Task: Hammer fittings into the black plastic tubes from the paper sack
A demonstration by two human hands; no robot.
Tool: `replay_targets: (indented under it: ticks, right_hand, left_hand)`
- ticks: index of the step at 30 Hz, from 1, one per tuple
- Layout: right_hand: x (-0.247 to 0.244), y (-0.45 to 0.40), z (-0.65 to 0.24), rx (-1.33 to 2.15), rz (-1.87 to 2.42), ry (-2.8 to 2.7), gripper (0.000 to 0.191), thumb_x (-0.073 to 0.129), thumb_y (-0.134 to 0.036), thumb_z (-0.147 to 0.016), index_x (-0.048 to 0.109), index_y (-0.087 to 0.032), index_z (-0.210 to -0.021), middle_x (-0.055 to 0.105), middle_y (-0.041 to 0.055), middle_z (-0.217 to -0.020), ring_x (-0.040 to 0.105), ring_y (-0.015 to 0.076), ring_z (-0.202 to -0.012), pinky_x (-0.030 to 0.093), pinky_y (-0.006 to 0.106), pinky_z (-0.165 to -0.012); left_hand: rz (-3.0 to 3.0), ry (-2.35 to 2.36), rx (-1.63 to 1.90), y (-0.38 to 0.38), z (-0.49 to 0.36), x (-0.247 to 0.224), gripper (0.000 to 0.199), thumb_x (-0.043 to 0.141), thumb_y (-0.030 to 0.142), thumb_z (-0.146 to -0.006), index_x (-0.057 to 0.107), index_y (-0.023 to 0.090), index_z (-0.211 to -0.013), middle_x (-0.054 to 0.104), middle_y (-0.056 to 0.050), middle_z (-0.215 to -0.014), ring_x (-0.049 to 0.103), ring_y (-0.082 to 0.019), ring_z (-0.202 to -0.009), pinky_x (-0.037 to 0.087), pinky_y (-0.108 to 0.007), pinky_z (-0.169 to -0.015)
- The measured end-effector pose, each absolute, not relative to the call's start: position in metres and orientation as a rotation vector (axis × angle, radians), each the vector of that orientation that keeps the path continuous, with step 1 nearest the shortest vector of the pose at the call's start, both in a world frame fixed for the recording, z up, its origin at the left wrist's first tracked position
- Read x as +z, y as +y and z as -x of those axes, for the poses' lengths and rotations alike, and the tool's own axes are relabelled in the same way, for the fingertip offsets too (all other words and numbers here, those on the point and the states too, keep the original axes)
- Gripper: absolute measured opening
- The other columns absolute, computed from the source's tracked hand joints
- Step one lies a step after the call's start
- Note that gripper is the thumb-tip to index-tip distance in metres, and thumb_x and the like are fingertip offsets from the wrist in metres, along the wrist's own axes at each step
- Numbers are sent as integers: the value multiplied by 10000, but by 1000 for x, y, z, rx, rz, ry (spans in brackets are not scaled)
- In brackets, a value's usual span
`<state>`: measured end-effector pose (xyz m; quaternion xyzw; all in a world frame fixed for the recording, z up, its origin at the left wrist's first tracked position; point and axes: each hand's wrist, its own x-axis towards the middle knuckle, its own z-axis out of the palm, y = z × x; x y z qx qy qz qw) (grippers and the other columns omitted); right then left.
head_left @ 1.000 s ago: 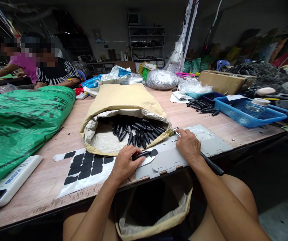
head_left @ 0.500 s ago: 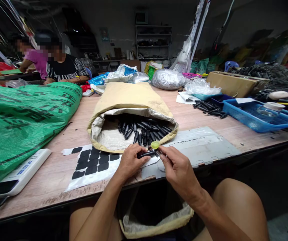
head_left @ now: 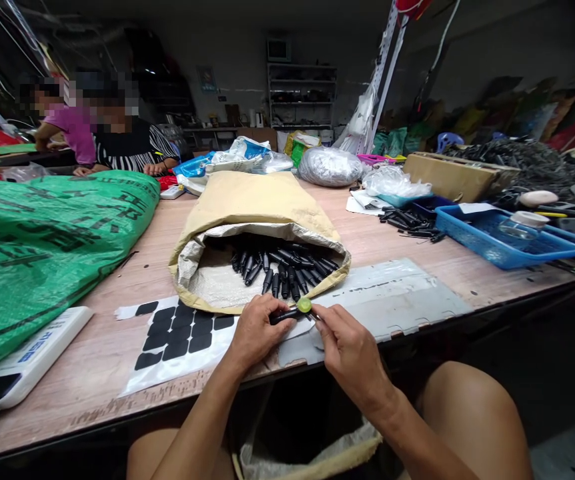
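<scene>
My left hand is closed around a black cylindrical part just in front of the mouth of a tan sack. A small yellow-green round piece sits at the right end of that part. My right hand pinches a thin dark item beside the yellow-green piece; its shape is mostly hidden by the fingers. Inside the sack lie several similar black parts. Left of my hands, a white sheet carries rows of black rounded squares.
A green sack and a white device lie at left. Grey board extends right, with blue tray and cardboard box beyond. Another sack hangs open below the table edge. Two people sit at back left.
The view has shifted slightly, so the table contents appear a little lower and left. Both hands keep their grips, and the right fingertips stay beside the yellow-green piece.
</scene>
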<state>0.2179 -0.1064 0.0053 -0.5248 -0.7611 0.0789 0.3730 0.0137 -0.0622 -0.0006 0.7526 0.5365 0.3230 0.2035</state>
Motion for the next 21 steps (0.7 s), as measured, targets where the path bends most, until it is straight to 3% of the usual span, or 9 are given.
replay_targets:
  ticks: [4, 12, 21]
  right_hand:
    - [11, -89, -248, 104, 1426, -1806, 376, 438, -222, -997, 655, -245, -1302, 710, 74, -1112, 655, 200, -1028, 495, 305, -923]
    - [2, -20, -307, -202, 1987, -1667, 343, 541, -198, -925, 723, -252, -1211, 685, 71, -1051, 583, 202, -919, 375, 295, -706]
    - [-11, -15, -304, -431, 2045, -1789, 343, 501, -196, -962, 678, -235, -1253, 647, 90, -1022, 561, 228, -930, 351, 325, -685]
  left_hand:
    - [-2099, 1519, 873, -63, -15, 3, 85, 725, 247, -802, 712, 226, -883, 666, -16, -876, 575, -229, -909, 437, -347, -828]
    - [-2104, 1522, 829, -62, -14, 4, 112, 683, 317, -849, 723, 231, -908, 662, -31, -888, 571, -242, -909, 431, -358, -820]
    - [-1919, 1246, 830, -99, -29, 27, 319, 502, 447, -1008, 702, 221, -906, 644, -37, -899, 558, -213, -885, 413, -330, -815]
